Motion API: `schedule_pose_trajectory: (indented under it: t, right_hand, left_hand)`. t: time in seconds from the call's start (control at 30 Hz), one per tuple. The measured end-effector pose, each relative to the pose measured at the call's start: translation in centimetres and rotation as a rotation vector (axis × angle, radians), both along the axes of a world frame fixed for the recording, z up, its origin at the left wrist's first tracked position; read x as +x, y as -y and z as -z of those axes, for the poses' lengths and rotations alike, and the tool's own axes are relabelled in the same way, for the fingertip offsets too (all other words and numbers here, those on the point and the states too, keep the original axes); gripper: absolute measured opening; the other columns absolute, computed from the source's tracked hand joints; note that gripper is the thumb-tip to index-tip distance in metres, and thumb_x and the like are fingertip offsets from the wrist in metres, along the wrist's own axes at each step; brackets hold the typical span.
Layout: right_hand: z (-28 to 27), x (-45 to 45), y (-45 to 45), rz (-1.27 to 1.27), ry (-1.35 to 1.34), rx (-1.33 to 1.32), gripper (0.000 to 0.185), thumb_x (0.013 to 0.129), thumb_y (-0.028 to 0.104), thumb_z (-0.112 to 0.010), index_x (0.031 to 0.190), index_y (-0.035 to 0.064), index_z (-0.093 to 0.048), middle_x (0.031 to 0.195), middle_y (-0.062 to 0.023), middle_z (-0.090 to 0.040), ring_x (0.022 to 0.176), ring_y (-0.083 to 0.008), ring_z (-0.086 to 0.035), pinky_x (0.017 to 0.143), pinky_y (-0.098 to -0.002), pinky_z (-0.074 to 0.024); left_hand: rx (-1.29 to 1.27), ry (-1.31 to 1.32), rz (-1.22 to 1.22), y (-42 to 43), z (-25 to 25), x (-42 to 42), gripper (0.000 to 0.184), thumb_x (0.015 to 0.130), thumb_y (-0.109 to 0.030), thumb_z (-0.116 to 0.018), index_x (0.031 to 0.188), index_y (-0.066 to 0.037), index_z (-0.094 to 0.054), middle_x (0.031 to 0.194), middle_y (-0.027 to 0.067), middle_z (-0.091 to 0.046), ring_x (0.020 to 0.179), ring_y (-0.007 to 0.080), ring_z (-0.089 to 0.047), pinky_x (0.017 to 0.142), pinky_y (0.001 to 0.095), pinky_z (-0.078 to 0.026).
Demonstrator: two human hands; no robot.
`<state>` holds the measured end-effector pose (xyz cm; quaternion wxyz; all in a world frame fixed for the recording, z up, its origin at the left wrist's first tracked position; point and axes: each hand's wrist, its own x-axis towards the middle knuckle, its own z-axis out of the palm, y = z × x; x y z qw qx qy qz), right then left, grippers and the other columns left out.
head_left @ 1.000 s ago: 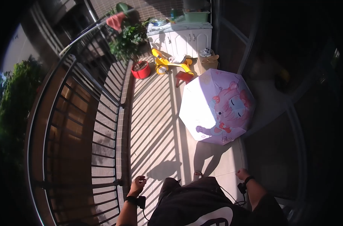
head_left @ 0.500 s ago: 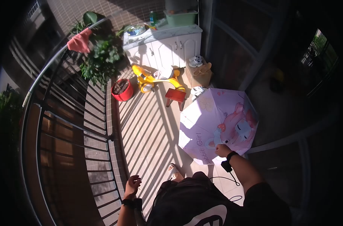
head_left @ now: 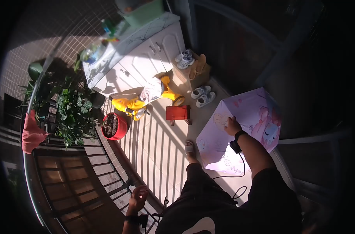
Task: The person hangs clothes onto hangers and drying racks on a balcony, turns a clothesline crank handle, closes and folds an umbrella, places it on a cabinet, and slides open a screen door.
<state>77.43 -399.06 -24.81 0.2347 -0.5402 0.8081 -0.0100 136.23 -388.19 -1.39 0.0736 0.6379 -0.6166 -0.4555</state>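
An open pink umbrella [head_left: 253, 107] with a cartoon rabbit and lettering stands on the floor to the right. My right hand [head_left: 233, 125] is in front of its canopy, fingers curled in and nothing visible in them; whether it touches the fabric cannot be told. At the lower left, my left hand [head_left: 137, 198] hangs beside the railing, its fingers loosely bent and apart, holding nothing. Both wrists carry black bands with small devices, and a black cable [head_left: 240, 191] runs from the right one.
Ahead are a red stool [head_left: 178, 113], a yellow ride-on toy [head_left: 128, 104], a red plant pot [head_left: 117, 126] and white sneakers [head_left: 202, 95]. More shoes rest on a cardboard box [head_left: 191, 76]. A white cabinet [head_left: 142, 58] lines the back; a metal railing [head_left: 99, 187] runs along the left.
My view has turned and moved forward, with the stool and cabinet appearing nearer. One foot has stepped ahead. My right hand now appears higher across the umbrella; my left has shifted slightly lower.
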Motion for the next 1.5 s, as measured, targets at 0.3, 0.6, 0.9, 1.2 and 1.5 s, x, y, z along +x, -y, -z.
schedule_pose_trajectory:
  t: [0.3,0.6,0.9,1.2,1.5]
  right_hand:
    - [6.0,-2.4,18.0,0.125,-0.165,0.156,0.071,0.078,0.03,-0.076,0.136,0.0077,-0.041,0.148,-0.0131,-0.039,0.112,-0.0312,-0.063,0.084,-0.043,-0.0558]
    - [1.9,-3.2,12.2,0.245,-0.288,0.051,0.015,0.09,0.02,-0.059,0.088,0.0087,-0.069,0.097,-0.0123,-0.067,0.091,-0.03,-0.068,0.074,-0.0443,-0.0554]
    - [-15.0,2.3,0.1,0.374,-0.294,0.13,0.024,0.092,0.027,-0.06,0.081,0.0073,-0.068,0.084,-0.0126,-0.068,0.082,-0.0314,-0.068,0.072,-0.045,-0.054]
    - [-34.6,14.8,-16.6,0.415,-0.42,-0.159,0.012,0.083,0.011,-0.068,0.083,0.0031,-0.059,0.085,-0.0123,-0.058,0.086,-0.0313,-0.06,0.078,-0.0406,-0.0522]
    - [-51.4,27.6,-27.7,0.723,-0.427,-0.453,0.021,0.067,-0.004,-0.075,0.08,0.0008,-0.06,0.091,-0.0121,-0.055,0.085,-0.0315,-0.059,0.071,-0.0396,-0.0509]
  left_hand:
    - [0.197,0.061,0.009,19.0,1.3,3.8,0.035,0.09,-0.013,-0.066,0.123,-0.003,-0.058,0.11,0.0114,-0.066,0.098,0.0198,-0.066,0.083,0.0316,-0.054]
    - [0.249,-0.057,0.341,35.4,7.5,4.4,0.032,0.088,-0.005,-0.067,0.119,-0.002,-0.06,0.107,0.0111,-0.067,0.095,0.0193,-0.068,0.078,0.03,-0.055]
    - [0.097,-0.076,0.816,49.3,6.3,-1.7,0.03,0.089,-0.011,-0.066,0.118,-0.004,-0.06,0.107,0.0112,-0.066,0.09,0.0217,-0.069,0.075,0.0331,-0.056]
    - [0.046,-0.28,1.261,47.2,10.6,-12.4,0.042,0.085,-0.013,-0.072,0.123,-0.007,-0.056,0.112,0.0125,-0.062,0.099,0.0246,-0.065,0.077,0.0357,-0.056]
    - [-0.605,-0.008,2.257,29.4,5.2,-30.7,0.066,0.076,-0.033,-0.078,0.13,-0.005,-0.052,0.12,0.018,-0.06,0.112,0.0323,-0.058,0.095,0.0411,-0.047]
